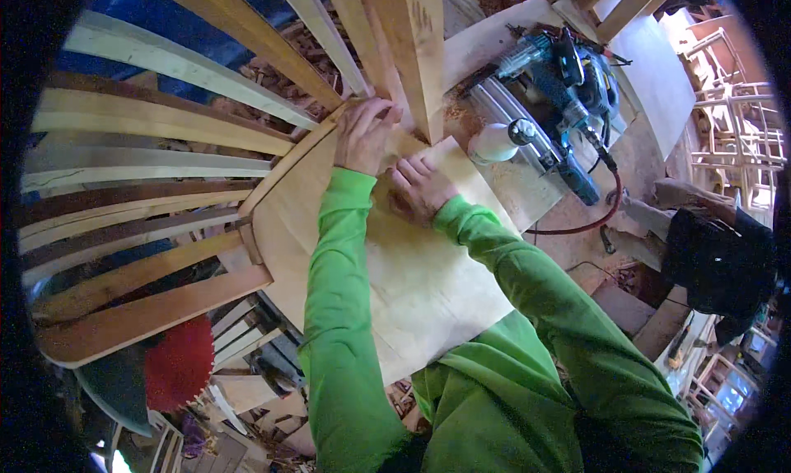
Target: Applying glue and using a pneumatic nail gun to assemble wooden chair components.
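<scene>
Slats (165,124) matt wood; sheet (424,279) smooth; sleeves (338,283) matt cloth.

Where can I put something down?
On the pale panel: its middle, between the green sleeves, and the strip between the left sleeve and the wooden slats. Past its right edge it's crowded: power tools, a white bottle.

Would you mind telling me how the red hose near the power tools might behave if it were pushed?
The red hose is probably flexible, since it sweeps round in a smooth curve. Being slim, it would likely bend rather than move as one piece. A harder push may tug the metal fitting it appears joined to.
</scene>
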Demonstrator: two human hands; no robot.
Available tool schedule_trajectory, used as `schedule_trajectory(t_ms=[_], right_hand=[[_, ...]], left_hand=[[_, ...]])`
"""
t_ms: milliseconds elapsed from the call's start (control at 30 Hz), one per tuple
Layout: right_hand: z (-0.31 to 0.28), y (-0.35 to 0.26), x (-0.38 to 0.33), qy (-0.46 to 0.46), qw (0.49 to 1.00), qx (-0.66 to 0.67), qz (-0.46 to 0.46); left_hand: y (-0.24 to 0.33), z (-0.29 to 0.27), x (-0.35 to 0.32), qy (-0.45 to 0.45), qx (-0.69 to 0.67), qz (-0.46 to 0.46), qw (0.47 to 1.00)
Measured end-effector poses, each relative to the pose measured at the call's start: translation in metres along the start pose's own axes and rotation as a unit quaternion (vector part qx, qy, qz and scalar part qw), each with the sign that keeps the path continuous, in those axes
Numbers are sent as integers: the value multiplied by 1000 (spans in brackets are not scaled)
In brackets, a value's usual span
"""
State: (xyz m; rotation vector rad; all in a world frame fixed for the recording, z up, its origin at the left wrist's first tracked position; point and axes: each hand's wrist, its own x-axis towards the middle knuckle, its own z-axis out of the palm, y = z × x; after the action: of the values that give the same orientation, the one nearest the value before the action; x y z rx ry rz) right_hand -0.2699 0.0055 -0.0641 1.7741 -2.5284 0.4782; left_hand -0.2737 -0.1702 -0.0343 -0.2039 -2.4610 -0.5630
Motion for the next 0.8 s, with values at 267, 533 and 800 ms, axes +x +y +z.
schedule_trajectory(t_ms=[267,533,800], right_hand=[[0,-3,0,47,999,-23,-9],[6,7,-9,-40,997,-62,10],[3,5,-5,-152,987,-25,51]], left_hand=[[-2,20,-7,-21,23,9,999],[3,19,7,-46,-84,-42,995],[2,27,-5,-6,-261,-146,954]])
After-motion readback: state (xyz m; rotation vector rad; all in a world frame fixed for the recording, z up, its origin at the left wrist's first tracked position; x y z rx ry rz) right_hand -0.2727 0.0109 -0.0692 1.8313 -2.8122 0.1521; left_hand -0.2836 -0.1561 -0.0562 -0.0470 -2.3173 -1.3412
